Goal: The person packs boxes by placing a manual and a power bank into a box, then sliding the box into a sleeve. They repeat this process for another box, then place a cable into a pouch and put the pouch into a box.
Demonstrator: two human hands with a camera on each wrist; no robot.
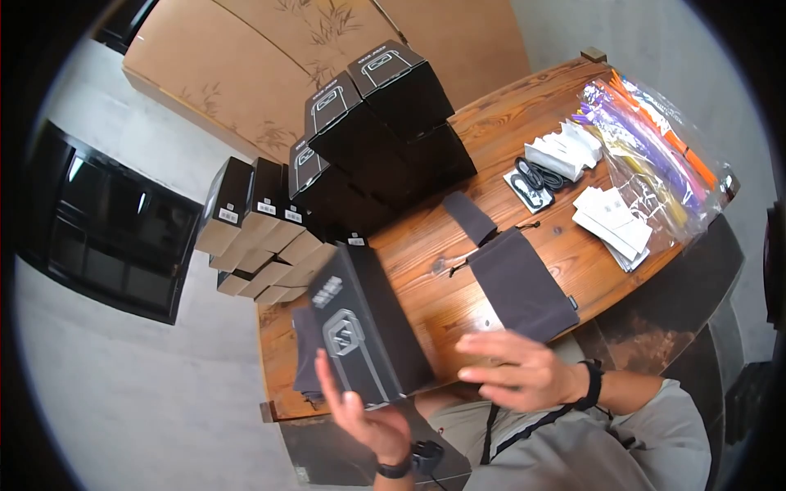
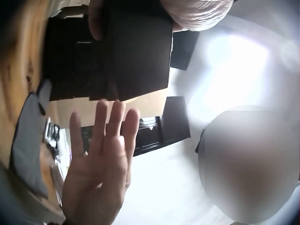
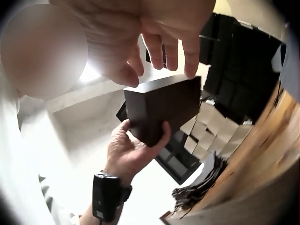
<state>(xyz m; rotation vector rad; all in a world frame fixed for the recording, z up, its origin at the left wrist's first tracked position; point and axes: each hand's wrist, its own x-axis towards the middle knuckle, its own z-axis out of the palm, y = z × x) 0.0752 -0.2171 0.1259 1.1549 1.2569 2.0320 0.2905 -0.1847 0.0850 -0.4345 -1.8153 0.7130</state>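
My left hand (image 1: 372, 421) grips a black box (image 1: 372, 327) by its near end, thumb and fingers on opposite sides, as the right wrist view shows. The box is tilted over the table's left part, its printed white drawing facing up and left. My right hand (image 1: 524, 372) is apart from the box in the head view, fingers extended and holding nothing. In the left wrist view its palm and spread fingers show below the box. Beyond the right hand, a dark grey drawstring pouch (image 1: 524, 286) lies flat on the table. Some dark cloth (image 1: 307, 348) lies partly hidden behind the box.
Large black boxes (image 1: 385, 164) are stacked at the back of the wooden table (image 1: 417, 278), with smaller boxes (image 1: 262, 237) to their left. A small grey pouch (image 1: 470, 218), coiled cables (image 1: 536, 176), white papers (image 1: 614, 221) and a plastic bag of coloured strips (image 1: 655, 155) lie rightward.
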